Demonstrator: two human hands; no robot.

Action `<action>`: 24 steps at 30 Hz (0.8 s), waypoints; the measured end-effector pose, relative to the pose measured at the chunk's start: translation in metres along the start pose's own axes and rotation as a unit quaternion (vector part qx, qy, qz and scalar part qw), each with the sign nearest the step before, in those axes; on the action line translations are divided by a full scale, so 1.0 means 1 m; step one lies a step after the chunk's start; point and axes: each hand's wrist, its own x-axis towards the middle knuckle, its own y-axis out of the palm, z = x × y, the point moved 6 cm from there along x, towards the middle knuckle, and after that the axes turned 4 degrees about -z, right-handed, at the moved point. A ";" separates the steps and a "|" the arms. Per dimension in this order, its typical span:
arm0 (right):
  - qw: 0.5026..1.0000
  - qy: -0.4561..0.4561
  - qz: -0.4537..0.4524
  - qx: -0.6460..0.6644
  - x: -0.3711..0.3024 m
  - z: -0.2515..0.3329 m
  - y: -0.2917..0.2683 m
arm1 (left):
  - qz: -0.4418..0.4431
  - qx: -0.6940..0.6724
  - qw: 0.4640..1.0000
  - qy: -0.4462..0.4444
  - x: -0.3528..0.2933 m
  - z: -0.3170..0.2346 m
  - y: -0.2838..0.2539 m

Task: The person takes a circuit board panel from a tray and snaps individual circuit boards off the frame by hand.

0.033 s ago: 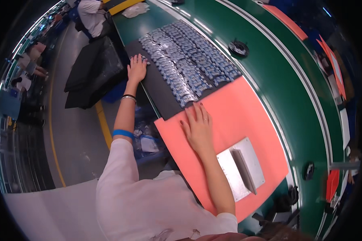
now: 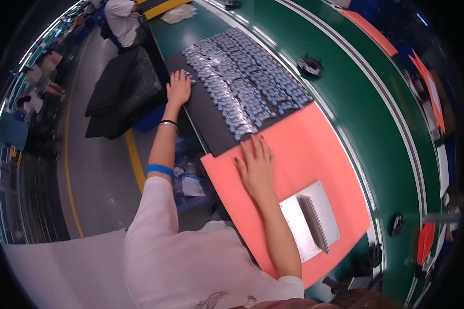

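Rows of small blue-and-silver parts [image 2: 237,72] lie closely packed on a dark grey sheet [image 2: 206,118]. My left hand [image 2: 179,90] rests at the sheet's left edge with its fingers stretched forward. Beside those fingertips is a small silvery part [image 2: 190,78], partly hidden by the hand. My right hand [image 2: 258,170] lies on an orange mat [image 2: 294,149], fingers apart, fingertips at the near end of one row; whether they touch the last part I cannot tell. To the right of my right forearm sits a metal plate with an upright handle [image 2: 313,221].
A green bench [image 2: 355,129] with a pale rail carries black coiled items [image 2: 310,66]. Left of the bench stand black folded sheets [image 2: 116,87] near the aisle. A seated person [image 2: 121,23] is at the far left, beside a yellow-and-black bin [image 2: 162,7].
The view has shifted slightly, so the scene sits a little to the right. Both hands keep nearly the same places and poses.
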 end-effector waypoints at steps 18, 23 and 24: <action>0.997 0.063 0.050 0.006 0.005 0.000 -0.005 | 0.013 0.013 1.000 -0.005 0.097 0.036 0.028; 0.996 0.066 0.062 -0.002 0.009 -0.002 -0.003 | 0.012 -0.006 1.000 -0.001 0.108 0.039 0.033; 0.996 0.067 0.065 0.000 0.010 -0.002 -0.002 | 0.009 -0.006 1.000 0.006 0.111 0.040 0.033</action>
